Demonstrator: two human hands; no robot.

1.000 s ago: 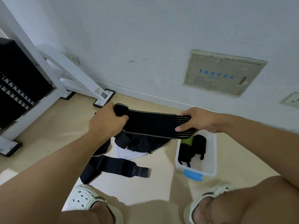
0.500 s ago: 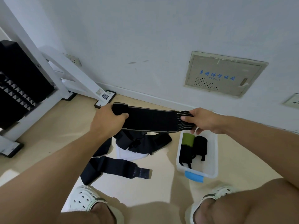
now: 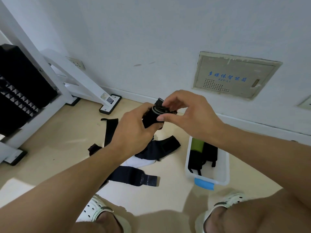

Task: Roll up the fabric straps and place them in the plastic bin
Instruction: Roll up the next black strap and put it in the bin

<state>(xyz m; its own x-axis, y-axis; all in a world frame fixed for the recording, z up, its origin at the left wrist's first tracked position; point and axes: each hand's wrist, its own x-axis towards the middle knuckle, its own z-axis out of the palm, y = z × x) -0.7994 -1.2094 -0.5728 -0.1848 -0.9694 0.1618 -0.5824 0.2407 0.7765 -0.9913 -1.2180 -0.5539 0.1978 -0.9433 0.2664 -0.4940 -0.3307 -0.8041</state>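
A: Which step is in hand here?

B: The rolling itself, I'd say. Both hands are up in front of the person, close together. The left hand (image 3: 134, 130) grips a black fabric strap with pale stripes at its edge (image 3: 154, 116), already wound into a short, fat bundle. The right hand (image 3: 186, 115) pinches the top of that bundle, thumb underneath and fingers curled over the loose end.

A: So neither hand is free?

B: No, both are clamped on the same strap, held in the air above the beige floor (image 3: 67, 132).

A: And the bin?

B: The clear plastic bin with a blue handle (image 3: 223, 167) sits on the floor below the right forearm, near the person's right foot. There are rolled pieces inside it, one with a green end (image 3: 197, 145) and a black one (image 3: 210, 153) beside it.

A: How much is left?

B: A fair amount, by my reading. Several dark unrolled straps (image 3: 134, 177) lie in a loose heap on the floor to the left of the bin, over something white (image 3: 138, 163).

A: What does the next move call for?

B: Probably pressing down the loose tail so the roll holds, then lowering it to the right into the bin without letting it spring open. Whether the tail has a fastening patch I cannot tell; the fingers cover it.
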